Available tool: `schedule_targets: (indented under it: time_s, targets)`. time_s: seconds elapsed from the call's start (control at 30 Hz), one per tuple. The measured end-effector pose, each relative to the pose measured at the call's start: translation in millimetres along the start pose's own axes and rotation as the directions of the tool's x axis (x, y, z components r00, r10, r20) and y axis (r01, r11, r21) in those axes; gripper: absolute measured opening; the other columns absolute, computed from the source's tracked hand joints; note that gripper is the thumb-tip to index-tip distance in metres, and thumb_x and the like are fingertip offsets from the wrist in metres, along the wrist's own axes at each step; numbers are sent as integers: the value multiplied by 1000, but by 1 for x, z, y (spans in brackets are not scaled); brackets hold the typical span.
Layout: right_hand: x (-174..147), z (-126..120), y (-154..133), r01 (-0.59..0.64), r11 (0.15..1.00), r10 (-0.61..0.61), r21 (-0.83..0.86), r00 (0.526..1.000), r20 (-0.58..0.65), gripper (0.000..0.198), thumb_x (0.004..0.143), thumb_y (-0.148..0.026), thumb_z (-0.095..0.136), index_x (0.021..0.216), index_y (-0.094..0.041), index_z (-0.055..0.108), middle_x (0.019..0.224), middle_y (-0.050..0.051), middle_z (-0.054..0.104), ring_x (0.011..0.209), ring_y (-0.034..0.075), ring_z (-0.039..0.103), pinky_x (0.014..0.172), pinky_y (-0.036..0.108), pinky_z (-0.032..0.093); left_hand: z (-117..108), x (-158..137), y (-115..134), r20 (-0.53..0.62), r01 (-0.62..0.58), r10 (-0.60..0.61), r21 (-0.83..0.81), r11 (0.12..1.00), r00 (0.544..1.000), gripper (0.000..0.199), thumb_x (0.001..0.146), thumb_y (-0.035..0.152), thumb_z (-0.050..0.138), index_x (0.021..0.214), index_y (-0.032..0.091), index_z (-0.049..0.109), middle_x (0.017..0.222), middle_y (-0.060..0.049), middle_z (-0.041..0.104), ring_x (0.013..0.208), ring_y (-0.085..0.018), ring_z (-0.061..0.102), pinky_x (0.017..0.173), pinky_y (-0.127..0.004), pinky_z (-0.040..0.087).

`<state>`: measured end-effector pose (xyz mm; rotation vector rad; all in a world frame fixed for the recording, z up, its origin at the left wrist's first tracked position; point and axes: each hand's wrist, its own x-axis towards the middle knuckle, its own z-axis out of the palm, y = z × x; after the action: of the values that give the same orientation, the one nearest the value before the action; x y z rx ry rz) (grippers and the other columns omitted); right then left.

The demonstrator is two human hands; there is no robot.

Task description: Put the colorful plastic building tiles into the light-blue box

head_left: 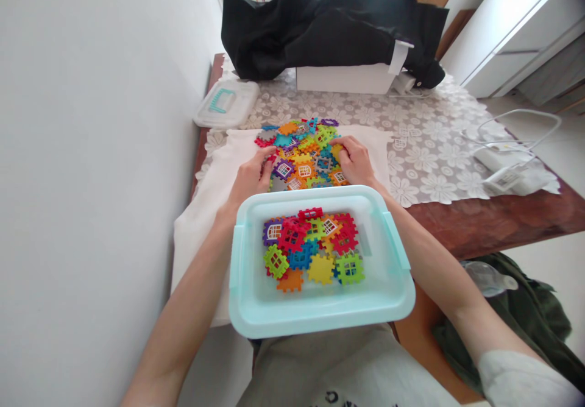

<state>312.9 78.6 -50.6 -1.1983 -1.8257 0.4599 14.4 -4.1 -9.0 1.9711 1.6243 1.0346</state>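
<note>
A pile of colourful plastic interlocking tiles (304, 168), some with white window inserts, lies on a white cloth (214, 178). At the pile's left edge is my left hand (251, 178), its fingers curled and a bit of a red tile (272, 158) showing between thumb and forefinger. My right hand (357, 162) is at the right edge, fingers bent around a yellow tile (337, 152). Closer to me, between my forearms, a pale turquoise plastic box (384, 285) holds more such tiles (320, 268) in red, green, blue, yellow, orange and purple.
A clear lid with a turquoise handle (228, 103) lies at the back left, by the wall. Black fabric (333, 26) covers a white box (345, 79) at the back. A white cabled device (507, 166) sits on the lace tablecloth (439, 163) at right.
</note>
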Motion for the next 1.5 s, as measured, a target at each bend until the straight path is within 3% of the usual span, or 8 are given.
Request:
schedule_targets:
  time_s: [0.43,0.67,0.87,1.03,1.17,1.3,1.4,1.5]
  targets:
    - [0,-9,-1,-88,977,98,-197,994,43,50,87,-10,55,133,-19,74,138,19,74,129,37,71,121,57,56,3,4,-20,-22,174,-173,85,981,985,32,96,20,69,128,23,66,134,-14,83,124,-32,80,108,-47,65]
    - [4,-9,-4,-68,993,62,-97,996,-61,48,85,-11,55,127,-22,74,134,16,77,129,33,71,123,54,56,-7,7,-14,-89,91,-72,232,969,993,16,89,23,76,104,22,82,124,-12,83,124,-34,74,118,-49,57]
    - [6,-9,6,-31,999,27,-26,991,-133,41,91,-21,61,129,-26,72,132,14,78,124,32,73,115,55,62,-9,8,-13,-253,130,-146,-79,988,956,33,89,33,84,119,24,75,109,-6,84,95,-25,77,93,-39,62]
    - [7,-6,16,-78,996,86,53,984,-158,44,99,-34,62,142,-27,66,143,14,75,116,29,74,105,49,66,-15,17,-14,-354,62,-232,-430,901,906,53,82,56,94,115,24,69,109,-6,83,95,-22,79,88,-35,64]
    - [8,-1,19,-124,970,155,209,978,-138,51,99,-46,68,147,-29,63,144,14,73,115,29,75,104,49,66,-32,18,-3,-249,52,-295,-676,735,923,50,84,64,92,111,30,67,116,-4,83,97,-20,79,91,-36,68]
    - [10,4,25,-153,896,216,417,971,-107,60,96,-60,75,146,-30,61,141,13,72,122,31,76,108,54,66,-45,8,15,-102,44,-195,-780,624,975,45,84,61,93,107,32,68,115,-2,81,103,-23,80,98,-43,68]
    - [12,5,25,-157,837,238,523,967,-89,64,93,-70,78,142,-31,62,136,11,74,126,32,76,111,57,66,-50,-1,28,86,116,-77,-776,620,993,52,74,67,98,98,29,70,92,-4,76,110,-32,80,99,-53,69]
    - [13,1,20,-193,740,297,645,953,-56,65,87,-73,86,132,-31,66,131,10,78,127,33,77,111,57,68,-53,-6,38,299,218,3,-704,676,954,60,62,71,105,84,26,71,80,-7,74,108,-40,81,93,-58,69]
